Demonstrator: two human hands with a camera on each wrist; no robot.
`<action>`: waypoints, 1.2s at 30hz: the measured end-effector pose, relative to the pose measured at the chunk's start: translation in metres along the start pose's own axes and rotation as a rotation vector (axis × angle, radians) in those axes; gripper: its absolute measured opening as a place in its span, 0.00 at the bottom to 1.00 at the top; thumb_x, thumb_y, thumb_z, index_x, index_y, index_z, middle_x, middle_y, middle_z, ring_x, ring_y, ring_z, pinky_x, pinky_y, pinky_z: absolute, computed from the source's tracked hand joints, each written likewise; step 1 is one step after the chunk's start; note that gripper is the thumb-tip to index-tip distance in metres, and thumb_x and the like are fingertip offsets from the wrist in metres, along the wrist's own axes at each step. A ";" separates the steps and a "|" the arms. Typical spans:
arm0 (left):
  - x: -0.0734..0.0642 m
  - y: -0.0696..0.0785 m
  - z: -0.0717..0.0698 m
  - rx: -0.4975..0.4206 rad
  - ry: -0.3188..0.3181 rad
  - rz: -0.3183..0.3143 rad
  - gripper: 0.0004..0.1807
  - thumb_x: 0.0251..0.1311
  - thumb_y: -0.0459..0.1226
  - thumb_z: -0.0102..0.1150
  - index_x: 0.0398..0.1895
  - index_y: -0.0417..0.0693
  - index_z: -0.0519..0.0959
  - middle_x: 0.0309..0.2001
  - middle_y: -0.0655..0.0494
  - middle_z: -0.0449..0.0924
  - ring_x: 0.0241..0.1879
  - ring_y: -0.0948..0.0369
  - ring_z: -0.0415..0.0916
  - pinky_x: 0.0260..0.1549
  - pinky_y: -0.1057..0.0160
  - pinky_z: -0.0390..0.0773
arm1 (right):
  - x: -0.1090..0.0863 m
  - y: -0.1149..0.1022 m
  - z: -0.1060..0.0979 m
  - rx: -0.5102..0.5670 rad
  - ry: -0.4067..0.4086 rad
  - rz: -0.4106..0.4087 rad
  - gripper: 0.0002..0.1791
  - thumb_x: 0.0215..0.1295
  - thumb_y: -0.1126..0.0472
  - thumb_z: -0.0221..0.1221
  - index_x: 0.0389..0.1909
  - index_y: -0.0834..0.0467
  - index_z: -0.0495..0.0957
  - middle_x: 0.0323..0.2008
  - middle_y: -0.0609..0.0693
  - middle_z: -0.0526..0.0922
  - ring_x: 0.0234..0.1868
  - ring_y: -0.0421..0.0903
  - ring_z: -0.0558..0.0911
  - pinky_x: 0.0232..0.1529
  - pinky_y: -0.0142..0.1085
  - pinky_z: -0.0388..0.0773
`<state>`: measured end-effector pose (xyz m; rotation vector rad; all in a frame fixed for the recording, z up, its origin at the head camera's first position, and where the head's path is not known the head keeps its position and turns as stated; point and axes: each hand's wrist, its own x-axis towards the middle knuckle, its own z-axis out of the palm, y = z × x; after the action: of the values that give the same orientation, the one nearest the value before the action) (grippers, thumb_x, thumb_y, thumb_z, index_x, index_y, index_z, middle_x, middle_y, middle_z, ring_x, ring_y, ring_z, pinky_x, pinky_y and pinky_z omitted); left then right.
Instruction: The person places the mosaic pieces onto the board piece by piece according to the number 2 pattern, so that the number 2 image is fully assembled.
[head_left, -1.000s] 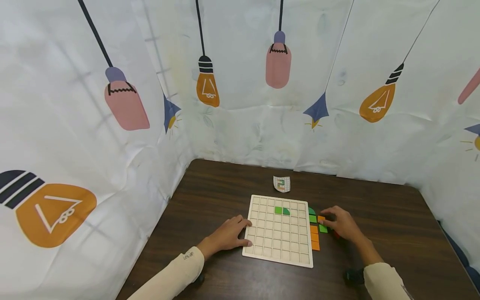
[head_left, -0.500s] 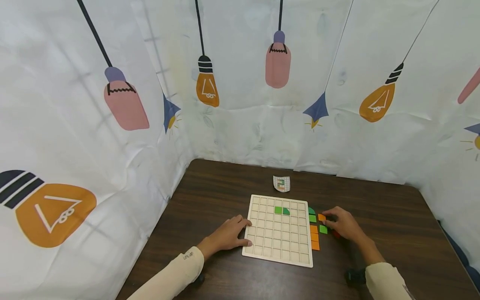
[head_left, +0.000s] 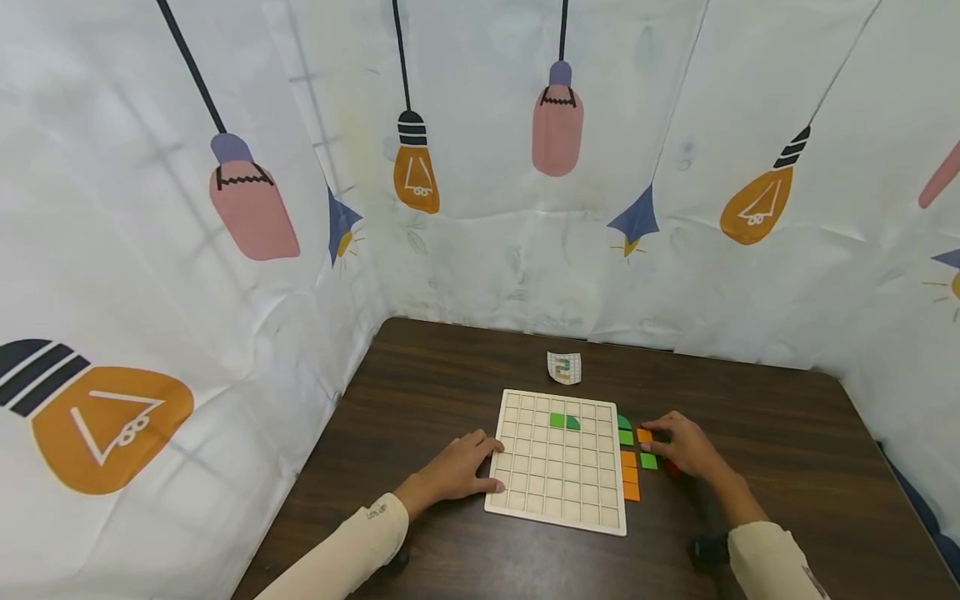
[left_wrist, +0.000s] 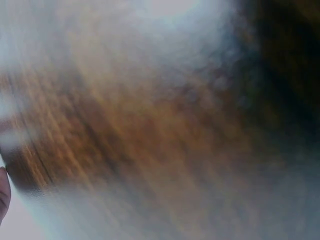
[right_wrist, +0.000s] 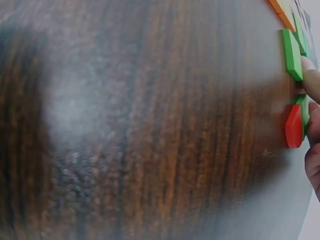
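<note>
Beside the board's right edge: your right hand [head_left: 684, 448] at the loose tiles

On the dark wooden table [head_left: 431, 375], the pale grid board [head_left: 553, 482] lies flat before you. Your left hand [head_left: 457, 468] rests at its left edge, thumb and fingers spread loosely, touching the rim and clasping nothing.

To the right of the board, your right hand is lowered over the pieces with its fingers bent. Its fingertips are at a small orange tile [head_left: 643, 435], and a bright green tile [head_left: 648, 461] lies just nearer to you. You may be touching or pinching one of them; I cannot tell which. Partly under that hand sits a red piece [head_left: 672, 468]; your right wrist view shows it against a green piece [right_wrist: 306, 114].

Along the board's right side stand a dark green curved piece [head_left: 623, 422], a green square [head_left: 626, 437] and, nearer you, a run of orange tiles [head_left: 630, 477]. In the upper part of the grid, a green square tile [head_left: 557, 420] and a dark green rounded tile [head_left: 573, 422] fill two neighbouring cells.

Beyond the board lies a small card [head_left: 564, 367] printed with a coloured figure on a grid. Your left wrist view is mostly blurred tabletop.
</note>
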<state>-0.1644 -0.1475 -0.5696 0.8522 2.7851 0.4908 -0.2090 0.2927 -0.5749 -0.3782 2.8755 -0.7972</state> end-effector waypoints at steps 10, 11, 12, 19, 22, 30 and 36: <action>0.001 -0.001 0.000 0.008 0.000 0.007 0.35 0.60 0.63 0.62 0.65 0.57 0.72 0.49 0.60 0.72 0.45 0.65 0.70 0.51 0.56 0.71 | -0.002 -0.002 0.002 0.002 0.054 -0.039 0.15 0.63 0.58 0.68 0.49 0.59 0.85 0.44 0.55 0.80 0.48 0.57 0.80 0.51 0.58 0.76; 0.001 -0.001 0.000 0.007 -0.001 0.008 0.35 0.60 0.63 0.62 0.65 0.57 0.72 0.48 0.60 0.72 0.44 0.65 0.70 0.50 0.56 0.71 | -0.002 -0.002 0.003 0.001 0.054 -0.038 0.15 0.63 0.58 0.68 0.49 0.60 0.85 0.44 0.55 0.80 0.48 0.57 0.80 0.51 0.58 0.76; 0.001 -0.001 0.000 0.006 -0.003 0.009 0.35 0.60 0.63 0.62 0.65 0.57 0.72 0.48 0.60 0.72 0.44 0.65 0.70 0.50 0.56 0.71 | -0.002 -0.001 0.003 -0.002 0.052 -0.039 0.15 0.63 0.58 0.68 0.49 0.60 0.85 0.44 0.55 0.79 0.48 0.57 0.80 0.51 0.58 0.76; 0.000 -0.002 0.001 0.013 -0.004 0.018 0.35 0.60 0.63 0.61 0.66 0.57 0.71 0.49 0.60 0.73 0.45 0.65 0.70 0.50 0.56 0.71 | -0.003 0.000 0.005 -0.006 0.064 -0.044 0.14 0.65 0.60 0.67 0.50 0.60 0.84 0.46 0.56 0.80 0.50 0.58 0.80 0.52 0.59 0.75; 0.000 -0.001 0.001 0.017 -0.001 0.017 0.35 0.61 0.63 0.60 0.66 0.57 0.71 0.49 0.60 0.73 0.45 0.65 0.70 0.51 0.56 0.71 | -0.003 -0.001 0.004 -0.006 0.072 -0.051 0.15 0.66 0.59 0.66 0.51 0.60 0.83 0.47 0.57 0.81 0.51 0.59 0.80 0.52 0.59 0.75; 0.000 -0.001 0.002 0.014 -0.001 0.015 0.35 0.61 0.63 0.60 0.66 0.58 0.71 0.50 0.60 0.72 0.46 0.65 0.70 0.51 0.56 0.71 | 0.000 -0.006 0.001 -0.003 0.088 -0.049 0.16 0.67 0.56 0.66 0.51 0.60 0.82 0.49 0.58 0.83 0.51 0.60 0.81 0.53 0.60 0.75; 0.000 -0.002 0.002 0.016 -0.002 0.015 0.35 0.61 0.63 0.60 0.66 0.58 0.71 0.49 0.61 0.72 0.46 0.65 0.71 0.50 0.56 0.71 | 0.003 -0.008 0.002 0.015 0.086 -0.035 0.16 0.64 0.55 0.68 0.49 0.58 0.84 0.44 0.52 0.83 0.48 0.54 0.81 0.53 0.57 0.76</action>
<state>-0.1645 -0.1486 -0.5725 0.8771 2.7863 0.4701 -0.2101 0.2846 -0.5724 -0.4025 2.9484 -0.8611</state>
